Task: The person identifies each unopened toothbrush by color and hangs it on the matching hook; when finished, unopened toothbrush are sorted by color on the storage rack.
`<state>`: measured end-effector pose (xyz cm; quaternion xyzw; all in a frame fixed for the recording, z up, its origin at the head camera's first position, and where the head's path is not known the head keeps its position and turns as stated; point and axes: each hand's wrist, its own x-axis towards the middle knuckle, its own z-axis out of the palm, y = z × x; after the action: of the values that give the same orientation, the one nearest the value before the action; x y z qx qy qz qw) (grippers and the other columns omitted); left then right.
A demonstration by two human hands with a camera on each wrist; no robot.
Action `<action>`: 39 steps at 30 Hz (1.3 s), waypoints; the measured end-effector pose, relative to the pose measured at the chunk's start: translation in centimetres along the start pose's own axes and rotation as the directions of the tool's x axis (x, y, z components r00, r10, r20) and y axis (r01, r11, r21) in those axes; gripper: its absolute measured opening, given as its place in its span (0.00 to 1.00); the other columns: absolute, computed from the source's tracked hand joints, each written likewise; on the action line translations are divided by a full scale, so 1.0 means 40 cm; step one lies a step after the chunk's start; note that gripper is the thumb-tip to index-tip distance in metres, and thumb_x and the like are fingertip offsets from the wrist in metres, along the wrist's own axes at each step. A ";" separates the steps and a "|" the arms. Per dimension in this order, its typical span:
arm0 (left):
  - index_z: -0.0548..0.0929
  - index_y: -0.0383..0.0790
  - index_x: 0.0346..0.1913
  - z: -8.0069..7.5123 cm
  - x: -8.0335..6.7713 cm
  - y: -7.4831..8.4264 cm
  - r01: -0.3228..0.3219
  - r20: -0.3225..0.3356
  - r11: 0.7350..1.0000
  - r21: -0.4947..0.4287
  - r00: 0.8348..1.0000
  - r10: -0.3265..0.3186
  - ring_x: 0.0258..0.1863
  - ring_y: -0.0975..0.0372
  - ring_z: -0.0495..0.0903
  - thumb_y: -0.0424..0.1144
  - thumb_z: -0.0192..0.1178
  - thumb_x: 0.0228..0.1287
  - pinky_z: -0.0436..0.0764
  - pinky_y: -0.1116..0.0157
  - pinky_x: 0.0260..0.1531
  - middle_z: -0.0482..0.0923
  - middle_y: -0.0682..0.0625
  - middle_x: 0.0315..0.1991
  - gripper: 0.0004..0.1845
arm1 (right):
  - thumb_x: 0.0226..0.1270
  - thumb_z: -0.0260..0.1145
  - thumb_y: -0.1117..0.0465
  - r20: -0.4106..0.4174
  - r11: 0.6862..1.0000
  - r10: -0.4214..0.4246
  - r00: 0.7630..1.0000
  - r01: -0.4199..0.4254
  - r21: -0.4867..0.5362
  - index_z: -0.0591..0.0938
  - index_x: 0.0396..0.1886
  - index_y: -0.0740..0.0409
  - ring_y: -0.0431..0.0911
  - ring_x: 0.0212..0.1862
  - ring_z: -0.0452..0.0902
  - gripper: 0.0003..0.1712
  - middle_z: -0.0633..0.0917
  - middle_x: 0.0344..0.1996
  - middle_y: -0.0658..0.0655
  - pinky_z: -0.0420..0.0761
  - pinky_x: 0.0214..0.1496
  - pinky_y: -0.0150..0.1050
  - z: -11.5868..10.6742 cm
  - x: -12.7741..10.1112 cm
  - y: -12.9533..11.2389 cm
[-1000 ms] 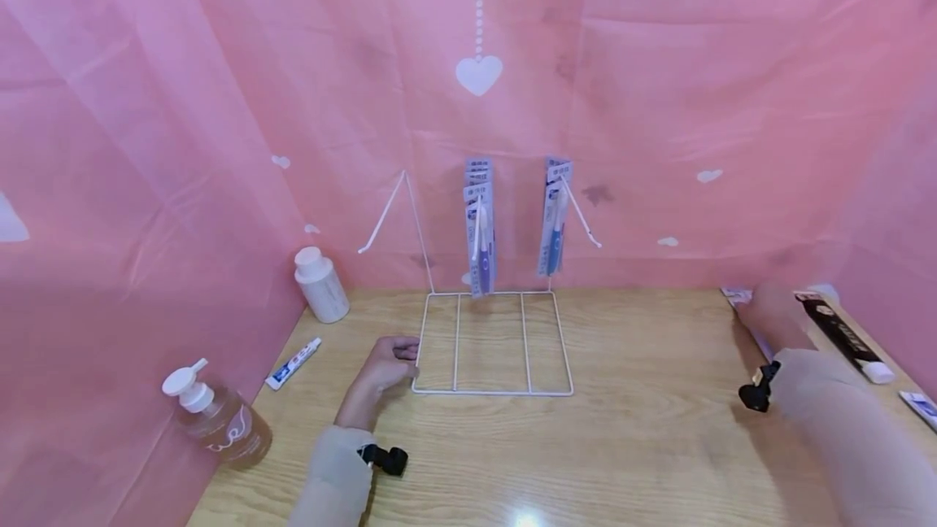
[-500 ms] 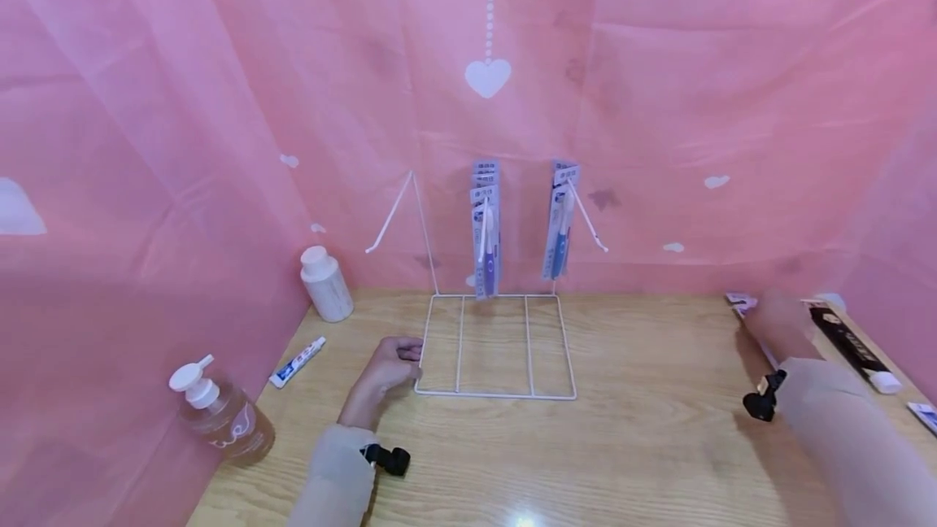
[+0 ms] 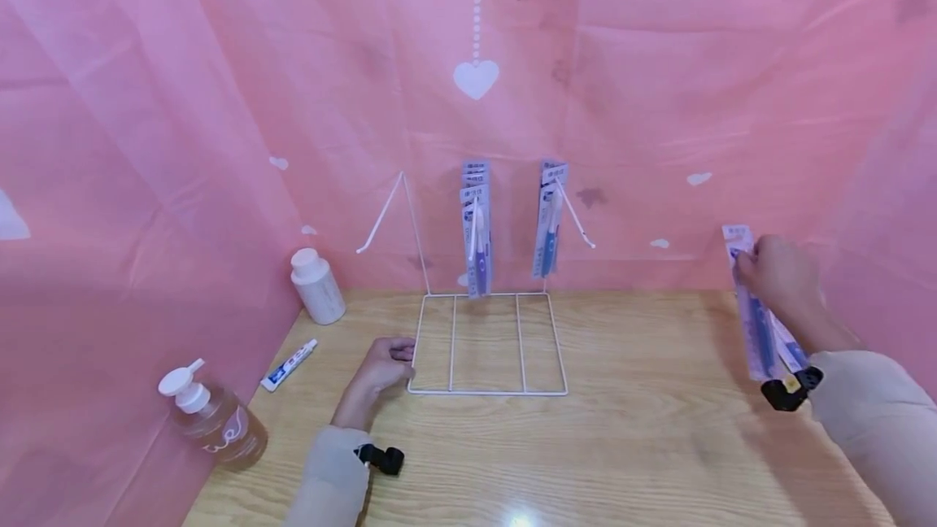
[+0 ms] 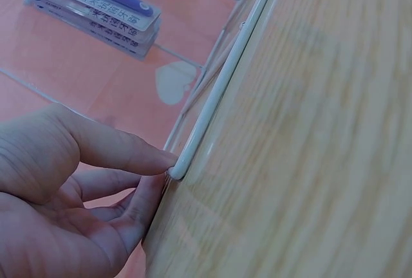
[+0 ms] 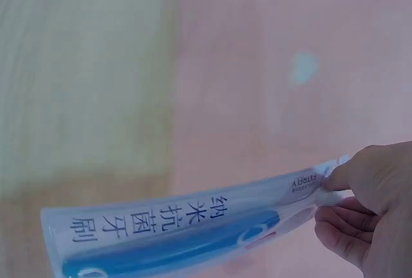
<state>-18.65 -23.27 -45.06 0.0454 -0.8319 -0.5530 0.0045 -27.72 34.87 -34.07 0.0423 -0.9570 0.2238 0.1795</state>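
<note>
A white wire rack (image 3: 486, 389) stands at the back of the wooden table. Packaged toothbrushes hang from its middle hook (image 3: 476, 234) and its right hook (image 3: 551, 226); the left hook (image 3: 381, 222) is bare. My left hand (image 3: 391, 360) pinches the front-left corner of the rack's base (image 4: 193, 139), with fingertips (image 4: 158, 159) on the wire. My right hand (image 3: 776, 271) is raised above the table's right side. It grips the top of blue toothbrush packs (image 3: 757, 324), which hang down from it; in the right wrist view the pack (image 5: 180, 233) is pinched by my fingers (image 5: 341, 178).
A white bottle (image 3: 316, 287) stands at the back left, a small toothpaste tube (image 3: 290, 363) lies near it, and a pump bottle (image 3: 212, 421) stands at the left front. Pink cloth (image 3: 220, 104) walls the table on three sides.
My right hand has risen from the table's right edge with the toothbrush packs in it. My left hand stays at the rack's corner.
</note>
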 end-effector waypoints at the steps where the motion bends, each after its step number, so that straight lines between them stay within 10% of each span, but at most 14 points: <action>1: 0.79 0.20 0.54 0.000 0.000 0.001 0.003 -0.001 1.000 -0.004 1.000 -0.003 0.39 0.56 0.79 0.14 0.59 0.35 0.80 0.67 0.38 0.80 0.40 0.40 0.32 | 0.68 0.51 0.60 -0.019 1.000 -0.008 1.000 0.009 0.012 0.73 0.24 0.72 0.49 0.13 0.71 0.19 0.75 0.13 0.60 0.70 0.12 0.43 -0.012 0.000 -0.019; 14: 0.79 0.19 0.54 -0.002 -0.004 0.000 -0.002 -0.008 1.000 0.002 1.000 0.002 0.39 0.56 0.79 0.14 0.60 0.35 0.79 0.68 0.37 0.80 0.39 0.39 0.32 | 0.70 0.61 0.58 -0.242 0.985 -0.155 0.958 0.168 0.032 0.80 0.39 0.75 0.56 0.22 0.78 0.19 0.83 0.29 0.72 0.69 0.16 0.32 -0.113 -0.074 -0.273; 28: 0.78 0.20 0.55 0.000 -0.008 0.001 0.033 0.011 0.999 -0.011 0.999 -0.033 0.40 0.55 0.78 0.14 0.61 0.37 0.80 0.68 0.37 0.79 0.40 0.40 0.32 | 0.55 0.73 0.68 -0.472 0.834 -0.480 0.739 0.552 0.016 0.84 0.35 0.67 0.47 0.23 0.81 0.09 0.86 0.24 0.58 0.70 0.29 0.16 -0.122 -0.197 -0.473; 39: 0.79 0.20 0.54 -0.002 -0.008 0.004 0.019 -0.001 1.000 0.007 1.000 -0.019 0.39 0.56 0.79 0.14 0.61 0.36 0.80 0.69 0.36 0.80 0.40 0.40 0.32 | 0.52 0.74 0.67 -0.477 0.785 -0.524 0.706 0.617 0.050 0.84 0.34 0.63 0.40 0.21 0.78 0.10 0.85 0.23 0.53 0.79 0.23 0.31 -0.082 -0.254 -0.547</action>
<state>-18.32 -23.25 -44.87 0.0533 -0.8334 -0.5501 -0.0006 -13.66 16.71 -25.97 0.3046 -0.8017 0.2581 0.4449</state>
